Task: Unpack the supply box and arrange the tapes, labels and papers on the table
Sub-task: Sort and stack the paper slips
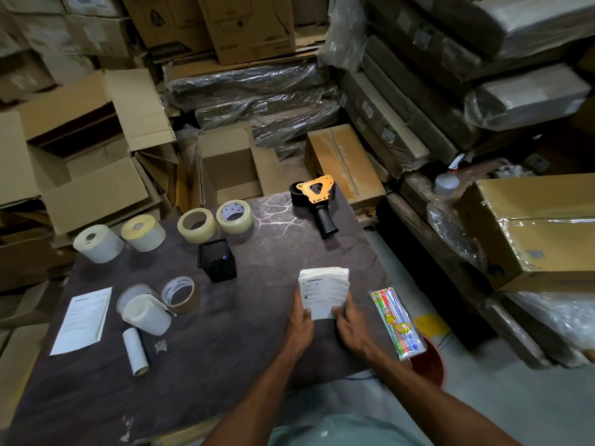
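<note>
Head view, looking down on the dark table [257, 349]: both hands on the paper stack [323, 292] near the right front edge, left hand [301, 320] pinching the near left corner with thumb on top, right hand [349, 323] curled round the near right corner, fingers tucked under the sheets. Stack resting on the tabletop, far edge fanned a little, printed sheet uppermost. Light, floppy stuff, likely to slide sheet over sheet, so best gripped at both near corners or squared from the long sides, never by one loose top page. Just to the right, a clear packet of coloured pens [396, 323], hanging partly over the table edge and worth a nudge inward. Further back, tape dispenser [317, 201] lying on its side with handle toward the front. Mid-table, black mesh pen holder [218, 259]. Along the back left, two clear tape rolls [215, 220] side by side and two label rolls [119, 239] standing upright. Nearer left, brown tape roll [182, 296] touching a white liner roll [145, 312], a bare cardboard core [136, 350] and a single printed sheet [82, 320] lying flat. Arrangement looking well advanced; no supply box identifiable among the cartons behind.
</note>
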A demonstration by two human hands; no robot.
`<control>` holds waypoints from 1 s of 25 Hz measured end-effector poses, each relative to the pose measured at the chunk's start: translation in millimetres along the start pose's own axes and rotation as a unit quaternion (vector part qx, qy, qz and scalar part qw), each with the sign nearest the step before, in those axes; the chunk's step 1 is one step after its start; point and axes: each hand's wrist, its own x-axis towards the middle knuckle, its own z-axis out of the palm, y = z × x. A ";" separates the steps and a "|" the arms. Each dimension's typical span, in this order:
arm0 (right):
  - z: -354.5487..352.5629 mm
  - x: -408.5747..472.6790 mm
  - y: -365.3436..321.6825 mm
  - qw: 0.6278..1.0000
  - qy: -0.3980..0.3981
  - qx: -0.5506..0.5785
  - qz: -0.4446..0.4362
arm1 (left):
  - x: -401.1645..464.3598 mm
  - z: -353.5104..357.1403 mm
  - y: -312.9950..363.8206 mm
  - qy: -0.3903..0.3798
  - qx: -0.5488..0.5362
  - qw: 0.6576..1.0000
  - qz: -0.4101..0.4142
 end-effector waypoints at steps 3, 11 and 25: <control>-4.6 -2.1 -6.2 0.999 -0.016 0.010 -0.028 | 3.4 -3.5 -4.5 0.008 -0.021 1.000 0.008; -11.7 8.6 -1.6 0.990 0.036 -0.031 -0.132 | 0.7 -9.6 -4.3 0.049 -0.043 0.995 0.081; 11.0 8.4 -14.8 0.987 -0.113 0.114 0.019 | -33.4 -48.0 -24.8 0.094 -0.135 0.986 0.009</control>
